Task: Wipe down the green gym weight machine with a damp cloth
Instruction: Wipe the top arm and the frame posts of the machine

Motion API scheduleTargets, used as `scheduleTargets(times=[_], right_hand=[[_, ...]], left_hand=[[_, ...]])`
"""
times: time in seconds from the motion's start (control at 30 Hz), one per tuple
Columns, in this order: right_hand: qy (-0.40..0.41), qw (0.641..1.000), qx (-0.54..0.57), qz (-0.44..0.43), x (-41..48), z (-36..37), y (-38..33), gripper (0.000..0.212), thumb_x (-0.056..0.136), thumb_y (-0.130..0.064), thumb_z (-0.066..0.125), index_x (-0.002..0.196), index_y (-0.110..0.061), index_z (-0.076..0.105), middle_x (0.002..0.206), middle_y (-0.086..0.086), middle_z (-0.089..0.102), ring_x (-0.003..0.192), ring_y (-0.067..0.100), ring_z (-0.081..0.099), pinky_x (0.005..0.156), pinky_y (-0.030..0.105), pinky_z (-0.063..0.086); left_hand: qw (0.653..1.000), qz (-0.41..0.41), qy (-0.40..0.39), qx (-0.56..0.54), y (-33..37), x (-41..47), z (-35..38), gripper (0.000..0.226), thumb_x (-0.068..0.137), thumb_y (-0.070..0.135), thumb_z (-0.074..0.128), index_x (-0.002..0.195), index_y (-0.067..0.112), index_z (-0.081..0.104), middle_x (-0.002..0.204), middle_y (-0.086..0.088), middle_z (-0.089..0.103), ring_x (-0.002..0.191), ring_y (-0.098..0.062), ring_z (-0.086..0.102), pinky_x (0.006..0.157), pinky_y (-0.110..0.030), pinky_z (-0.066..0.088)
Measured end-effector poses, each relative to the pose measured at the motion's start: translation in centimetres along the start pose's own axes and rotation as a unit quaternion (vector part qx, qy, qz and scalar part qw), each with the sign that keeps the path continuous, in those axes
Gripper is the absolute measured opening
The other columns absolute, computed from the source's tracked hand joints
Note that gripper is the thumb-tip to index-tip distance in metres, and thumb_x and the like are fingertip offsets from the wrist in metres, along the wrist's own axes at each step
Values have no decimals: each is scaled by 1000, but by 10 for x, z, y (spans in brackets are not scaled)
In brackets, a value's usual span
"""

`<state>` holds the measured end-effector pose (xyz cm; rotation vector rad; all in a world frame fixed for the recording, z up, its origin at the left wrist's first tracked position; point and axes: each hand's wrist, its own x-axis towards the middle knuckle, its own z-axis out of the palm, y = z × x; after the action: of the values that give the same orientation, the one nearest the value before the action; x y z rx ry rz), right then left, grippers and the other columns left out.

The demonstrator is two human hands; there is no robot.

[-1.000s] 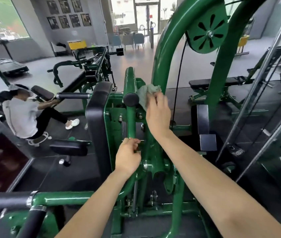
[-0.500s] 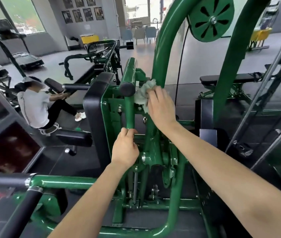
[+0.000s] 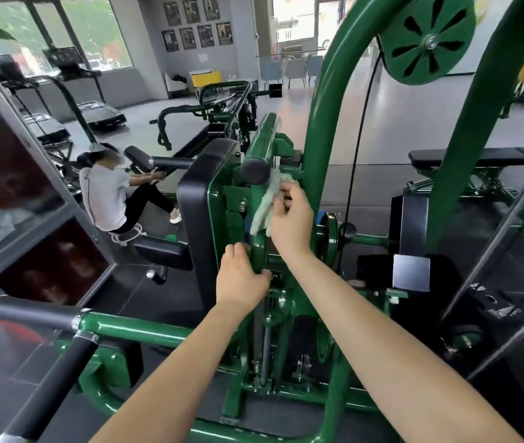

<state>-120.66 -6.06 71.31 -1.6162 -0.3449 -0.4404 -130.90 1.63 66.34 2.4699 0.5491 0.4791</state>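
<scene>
Head view: right hand (image 3: 291,223), fingers (image 3: 286,190) curled, holds a pale green cloth (image 3: 265,206) against the machine (image 3: 321,129), beside its upright bar (image 3: 259,199) and just below the bar's black end cap (image 3: 254,171). Left hand (image 3: 241,279) grips the same bar lower down, fingers wrapped round it. White lettering on the black shroud (image 3: 506,310) at right is too blurred to read. A seated person (image 3: 107,199) is at left.
</scene>
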Motion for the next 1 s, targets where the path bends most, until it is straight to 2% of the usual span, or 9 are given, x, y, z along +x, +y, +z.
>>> scheduleTargets(times=[0.1,0.2,0.37,0.43,0.5,0.63,0.73,0.83,1.0], right_hand=[[-20,998,-51,-26,-22,1,23,20,97,-8,59,114,-18,63,108,-6,64,95,16,62,79,31,52],[-59,994,-53,69,-52,-2,49,21,95,-6,61,108,-23,61,100,-8,67,90,15,65,78,37,55],[-305,928,-28,211,-145,-5,57,27,95,5,56,118,-7,65,101,-3,65,92,11,57,78,19,46],[-244,919,84,298,-170,5,52,24,93,7,52,102,-8,68,93,1,70,88,14,60,77,24,49],[-126,899,164,386,-165,5,50,28,89,10,47,89,-11,66,91,2,72,88,19,64,77,29,50],[26,916,153,371,-98,-8,53,32,92,8,52,98,-18,69,99,-1,73,97,21,69,84,38,59],[-36,940,116,319,-59,-8,44,40,85,7,52,98,-27,69,101,-3,74,99,20,70,91,42,60],[-100,950,68,288,-68,-6,38,31,91,-2,63,99,-32,65,106,-9,69,99,17,68,88,40,59],[-110,949,86,284,-139,-21,33,24,98,-7,60,108,-29,63,105,-11,69,92,5,67,79,26,57]], left_hand=[[999,-14,15,-46,2,2,-2,32,91,19,60,122,13,54,114,4,50,105,-23,54,80,-34,40],[995,-46,21,-88,2,0,-5,16,94,14,50,109,18,52,112,1,56,103,-27,55,83,-39,42],[997,-19,36,-72,2,-1,-5,13,95,11,47,107,17,51,108,2,56,99,-23,51,82,-35,34],[995,-29,38,-82,0,-1,-5,12,96,11,46,105,18,50,107,3,55,97,-22,51,82,-33,33],[995,-37,40,-85,-1,-1,-5,13,97,11,45,105,17,52,108,2,57,97,-23,52,82,-34,34],[995,-46,32,-82,1,-2,-7,13,98,14,45,107,17,54,108,1,59,94,-23,54,81,-36,40],[996,-44,32,-77,1,-2,-7,11,98,15,45,104,16,54,107,0,59,93,-24,54,80,-37,41],[995,-35,35,-82,1,-1,-6,11,99,22,42,96,15,50,102,-4,59,91,-30,56,77,-42,42],[994,38,82,-59,3,-4,-8,7,99,15,47,96,13,53,101,0,56,89,-25,55,75,-39,40]])
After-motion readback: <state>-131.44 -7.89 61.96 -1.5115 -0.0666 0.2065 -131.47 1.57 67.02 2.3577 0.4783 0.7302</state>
